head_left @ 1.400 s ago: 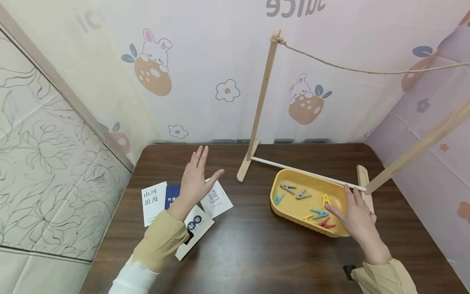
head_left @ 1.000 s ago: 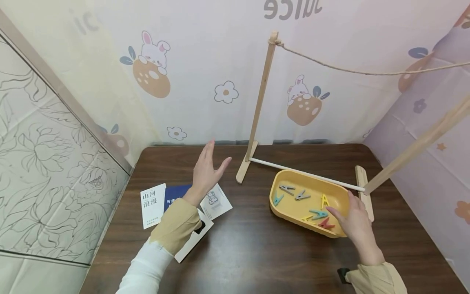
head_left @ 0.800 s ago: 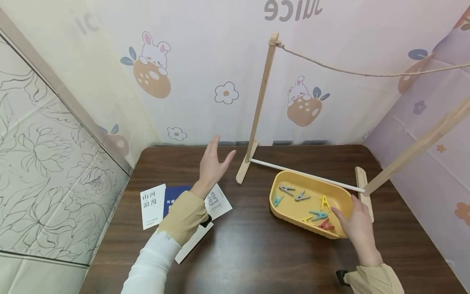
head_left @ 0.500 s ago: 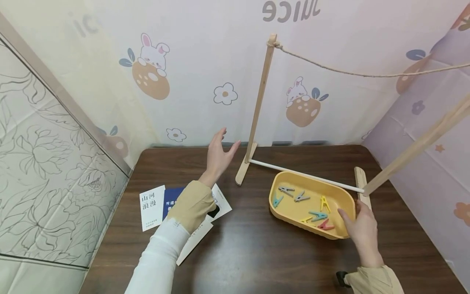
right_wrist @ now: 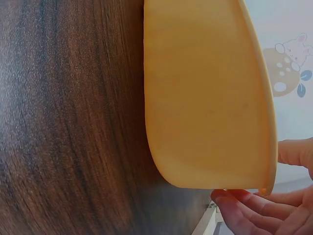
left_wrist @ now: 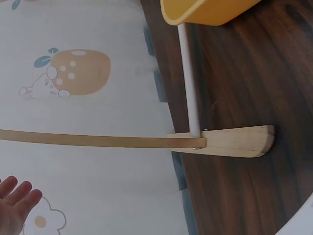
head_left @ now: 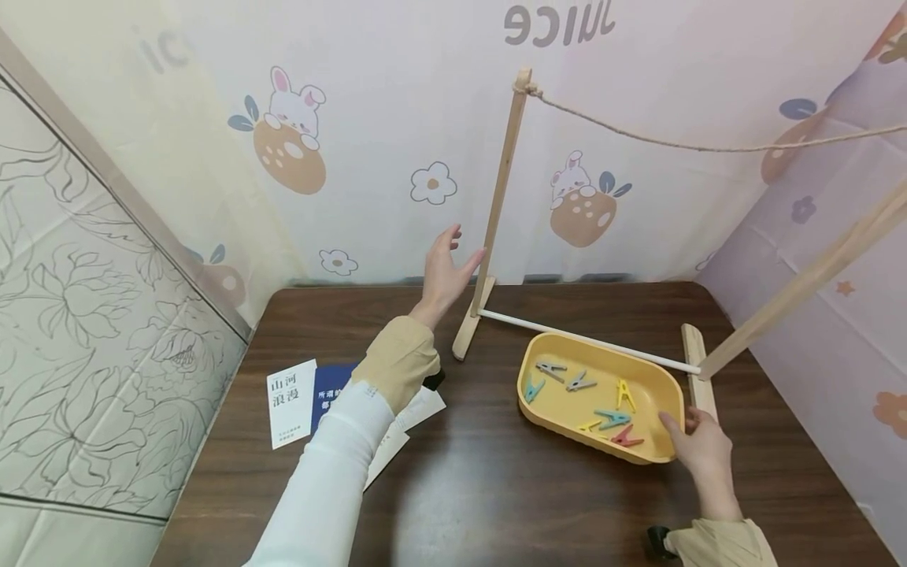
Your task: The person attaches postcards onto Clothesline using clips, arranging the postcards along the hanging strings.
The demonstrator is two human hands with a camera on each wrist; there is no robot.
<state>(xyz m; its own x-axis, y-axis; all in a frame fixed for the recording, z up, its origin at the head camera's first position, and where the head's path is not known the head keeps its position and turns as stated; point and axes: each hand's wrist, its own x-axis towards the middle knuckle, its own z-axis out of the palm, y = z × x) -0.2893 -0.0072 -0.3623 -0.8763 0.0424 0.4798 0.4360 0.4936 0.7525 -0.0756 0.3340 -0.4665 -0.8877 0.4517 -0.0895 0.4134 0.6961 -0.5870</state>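
Note:
My left hand [head_left: 445, 272] is raised beside the left wooden post [head_left: 501, 189], thumb and fingers spread and holding nothing. In the left wrist view the fingers [left_wrist: 20, 199] show apart from the post [left_wrist: 98, 141]. My right hand [head_left: 703, 453] grips the right end of a yellow plastic basket [head_left: 567, 431], thumb over the rim, fingers curled outside. The right wrist view shows those fingers [right_wrist: 244, 215] against the basket's end wall [right_wrist: 205, 98]. Inside the basket lie several clothespins: grey [head_left: 581, 381], teal [head_left: 612, 419], yellow [head_left: 625, 394] and red [head_left: 627, 436].
A white rod [head_left: 588, 340] joins the stand's wooden feet behind the basket. A rope [head_left: 680, 145] hangs between the posts. Left on the dark table [head_left: 496, 504] lie a white card [head_left: 290, 405], a blue card [head_left: 329, 386] and others partly under the left sleeve.
My left hand has risen from above the cards, moving right and away to the left post. My right hand has come down from over the basket's right end and taken hold of its rim.

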